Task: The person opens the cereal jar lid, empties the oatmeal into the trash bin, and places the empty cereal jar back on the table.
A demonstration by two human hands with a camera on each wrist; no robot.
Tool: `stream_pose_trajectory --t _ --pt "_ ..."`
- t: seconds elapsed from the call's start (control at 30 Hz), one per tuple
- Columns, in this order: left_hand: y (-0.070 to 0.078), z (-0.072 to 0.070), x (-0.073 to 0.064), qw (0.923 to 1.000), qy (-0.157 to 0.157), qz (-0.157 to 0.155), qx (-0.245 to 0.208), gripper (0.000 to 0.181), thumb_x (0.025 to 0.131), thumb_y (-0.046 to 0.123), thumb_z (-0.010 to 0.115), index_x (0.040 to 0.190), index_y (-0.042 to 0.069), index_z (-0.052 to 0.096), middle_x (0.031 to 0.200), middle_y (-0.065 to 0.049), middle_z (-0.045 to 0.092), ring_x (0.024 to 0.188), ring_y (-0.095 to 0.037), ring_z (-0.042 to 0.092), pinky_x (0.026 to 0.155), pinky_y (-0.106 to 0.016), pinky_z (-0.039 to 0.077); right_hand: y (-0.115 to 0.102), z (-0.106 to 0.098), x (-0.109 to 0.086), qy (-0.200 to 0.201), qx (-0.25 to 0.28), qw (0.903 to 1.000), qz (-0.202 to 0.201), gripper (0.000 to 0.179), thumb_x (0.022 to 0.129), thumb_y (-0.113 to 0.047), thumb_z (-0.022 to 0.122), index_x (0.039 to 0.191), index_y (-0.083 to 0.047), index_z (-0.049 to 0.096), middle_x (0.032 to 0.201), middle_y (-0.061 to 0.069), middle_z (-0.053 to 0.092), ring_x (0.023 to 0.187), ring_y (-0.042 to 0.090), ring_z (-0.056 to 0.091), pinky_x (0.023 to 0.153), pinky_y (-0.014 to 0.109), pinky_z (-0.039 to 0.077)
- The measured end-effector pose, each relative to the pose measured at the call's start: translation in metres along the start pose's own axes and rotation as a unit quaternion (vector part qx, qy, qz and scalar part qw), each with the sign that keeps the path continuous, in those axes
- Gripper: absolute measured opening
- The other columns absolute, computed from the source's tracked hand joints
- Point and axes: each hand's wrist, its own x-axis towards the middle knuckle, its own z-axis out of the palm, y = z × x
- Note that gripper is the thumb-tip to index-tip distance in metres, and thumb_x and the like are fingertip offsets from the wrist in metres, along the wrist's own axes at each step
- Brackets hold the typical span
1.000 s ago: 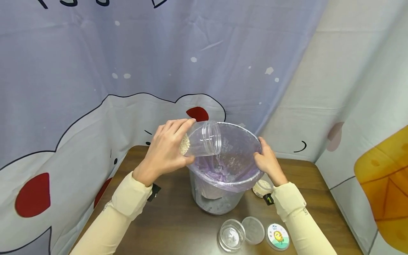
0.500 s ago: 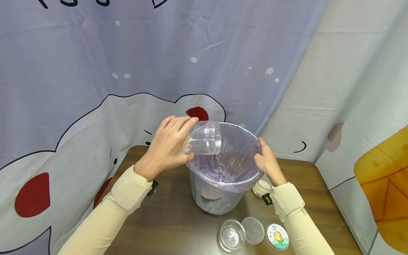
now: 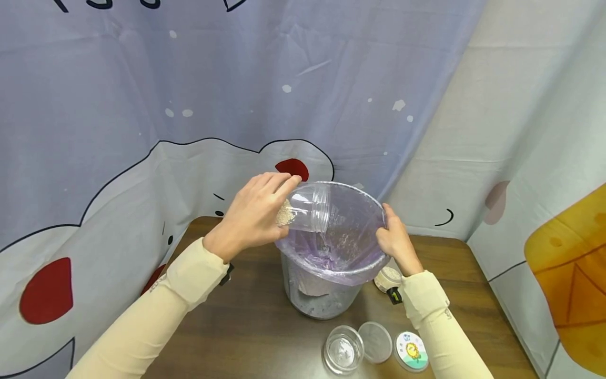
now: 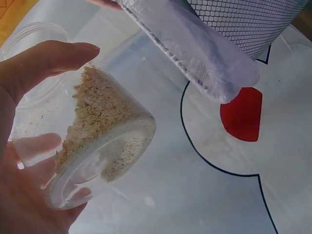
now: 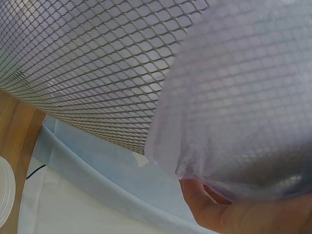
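Observation:
My left hand [image 3: 253, 216] grips a clear plastic jar [image 3: 305, 208] around its lower part, thumb on the near side. The jar lies on its side with its mouth over the bin's left rim. Pale grains [image 4: 100, 105], like oats or rice, are heaped in its bottom end. A wire-mesh trash bin [image 3: 319, 302] stands on the table, lined with a thin purple plastic bag [image 3: 352, 279] folded over the rim. Some grains seem to lie inside the bag. My right hand [image 3: 396, 239] holds the bin's right rim through the bag, the thumb on top.
On the wooden table [image 3: 251, 326], in front of the bin, lie an open clear container [image 3: 344, 350], a translucent lid [image 3: 376, 342] and a lid with a sun picture [image 3: 412, 351]. A tub of pale grains [image 3: 389, 278] stands right of the bin, beneath my right wrist. Printed curtains [image 3: 236, 79] hang behind.
My left hand has moved slightly to the right with the jar, which reaches a little further over the bin. The right hand keeps its hold on the rim.

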Motion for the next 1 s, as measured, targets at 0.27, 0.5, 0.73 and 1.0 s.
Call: stream_pose_trajectory --t 0.27,0.5,0.73,1.0 --pt "0.003 0.002 0.003 0.9993 -0.005 0.023 0.028 0.082 0.053 0.021 0.075 0.128 0.006 0.046 0.121 -0.010 0.051 0.111 -0.027 0.047 0.097 -0.038 0.037 0.000 0.001 -0.001 -0.002 0.004 1.0000 0.006 0.074 0.071 0.005 0.035 0.143 0.002 0.019 0.141 0.029 0.030 0.129 0.043 0.028 0.107 0.051 0.023" --pt "0.007 0.005 0.005 0.9972 -0.021 0.044 0.056 0.078 0.053 0.016 0.073 0.126 0.007 0.045 0.119 -0.009 0.051 0.109 -0.027 0.047 0.096 -0.036 0.037 -0.001 0.001 -0.001 0.004 0.003 1.0000 0.001 0.073 0.070 0.005 0.035 0.142 0.003 0.020 0.138 0.031 0.033 0.127 0.045 0.031 0.106 0.052 0.025" --pt "0.012 0.008 0.006 0.9937 -0.030 0.069 0.083 0.071 0.056 0.012 0.068 0.124 0.007 0.046 0.116 -0.008 0.051 0.107 -0.026 0.048 0.097 -0.036 0.036 -0.001 0.000 -0.001 0.006 0.002 1.0000 -0.001 0.073 0.071 0.004 0.036 0.142 0.003 0.020 0.138 0.031 0.033 0.126 0.045 0.032 0.105 0.053 0.026" --pt "0.015 0.008 0.008 0.9887 -0.023 0.092 0.116 0.058 0.062 0.006 0.058 0.119 0.006 0.048 0.109 -0.008 0.053 0.102 -0.027 0.048 0.096 -0.037 0.037 -0.001 0.001 -0.001 0.006 0.006 1.0000 0.003 0.073 0.072 0.004 0.036 0.143 0.002 0.020 0.139 0.031 0.032 0.126 0.046 0.031 0.105 0.054 0.025"
